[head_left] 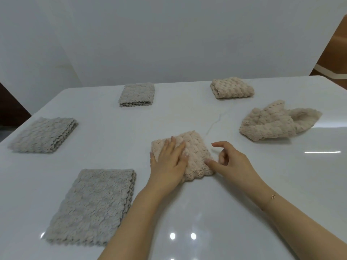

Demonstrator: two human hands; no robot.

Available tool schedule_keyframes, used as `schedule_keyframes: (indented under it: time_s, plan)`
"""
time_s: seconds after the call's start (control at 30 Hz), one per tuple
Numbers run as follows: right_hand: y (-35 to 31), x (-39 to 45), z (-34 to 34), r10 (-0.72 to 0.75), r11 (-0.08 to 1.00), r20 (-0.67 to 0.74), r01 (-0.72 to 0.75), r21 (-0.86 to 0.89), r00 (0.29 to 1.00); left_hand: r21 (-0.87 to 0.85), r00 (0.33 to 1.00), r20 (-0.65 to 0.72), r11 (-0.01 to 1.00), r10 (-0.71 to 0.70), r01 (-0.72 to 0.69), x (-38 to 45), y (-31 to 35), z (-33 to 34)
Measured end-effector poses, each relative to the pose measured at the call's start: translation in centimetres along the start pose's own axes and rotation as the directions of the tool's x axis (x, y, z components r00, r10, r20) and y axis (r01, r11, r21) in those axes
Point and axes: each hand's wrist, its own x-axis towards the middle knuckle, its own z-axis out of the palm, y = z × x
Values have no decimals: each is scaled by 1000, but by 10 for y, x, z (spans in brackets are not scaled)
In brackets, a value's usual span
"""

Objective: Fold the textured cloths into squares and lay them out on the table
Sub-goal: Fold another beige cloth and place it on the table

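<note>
Two hands work the pink cloth (189, 152): our left grip (170, 162) presses flat and open on it, our right grip (228, 162) hovers loosely open beside. Lifting off early could let the plush folds spring apart.

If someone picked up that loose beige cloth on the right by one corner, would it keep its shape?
Probably not. The loose beige cloth lies crumpled with one end flopped open, so it likely droops and unfolds when lifted. Its thick bubbly pile suggests it is light and soft and easy to pinch. On the glossy table it would likely slide if pushed, perhaps bunching.
</note>
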Motion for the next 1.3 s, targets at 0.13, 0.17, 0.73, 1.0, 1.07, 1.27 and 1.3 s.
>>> schedule_keyframes:
  time_s: [0.13, 0.17, 0.73, 1.0, 1.07, 1.27, 1.3]
  plan:
    - [-5, 13, -8, 75, 997, 10, -75, 12, 997, -325, 934, -346, 945, -90, -29, -23, -2, -21]
    - [-9, 18, -8, 82, 996, 32, -81, -30, 996, -347, 909, -390, 938, -146, 2, -26, -3, -23]
    - [-20, -5, -51, 259, 900, 263, -331, 283, 929, -880, 949, -50, 464, -311, 105, -37, 35, -1]
    - [3, -82, -118, 347, 875, 119, -367, 315, 930, -843, 991, 26, 530, -135, 94, -59, 81, 41]
    - [11, -98, -131, 370, 872, 77, -375, 316, 926, -828, 993, 73, 550, -94, 113, -62, 90, 52]
    - [31, -127, -159, 420, 859, -11, -394, 327, 907, -784, 990, 138, 610, -2, 111, -67, 113, 83]
    - [35, -128, -161, 428, 861, -37, -395, 321, 903, -767, 992, 123, 635, 8, 90, -67, 115, 87]
